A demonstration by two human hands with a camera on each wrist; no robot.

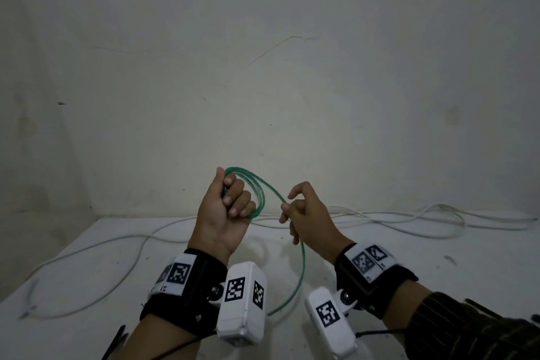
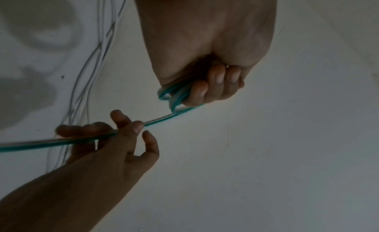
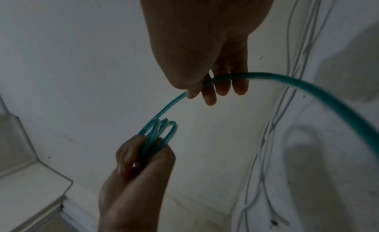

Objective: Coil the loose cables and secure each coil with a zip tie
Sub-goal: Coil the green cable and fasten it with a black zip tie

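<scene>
My left hand point(image 1: 230, 199) is raised above the table and grips a small coil of green cable point(image 1: 257, 190), its fingers curled round several loops point(image 2: 174, 96). From the coil the free length of the green cable point(image 1: 302, 266) runs right and down toward the table. My right hand point(image 1: 295, 210) pinches that length between thumb and fingers just right of the coil point(image 3: 197, 88), the other fingers loosely bent. In the right wrist view the cable point(image 3: 307, 86) arcs away to the right. No zip tie shows clearly.
Long white cables point(image 1: 409, 219) lie loose across the white table point(image 1: 438, 266), along its back edge and in a big loop on the left point(image 1: 87, 248). A bare wall point(image 1: 263, 67) stands behind. A dark strip point(image 1: 115, 342) lies at the near left edge.
</scene>
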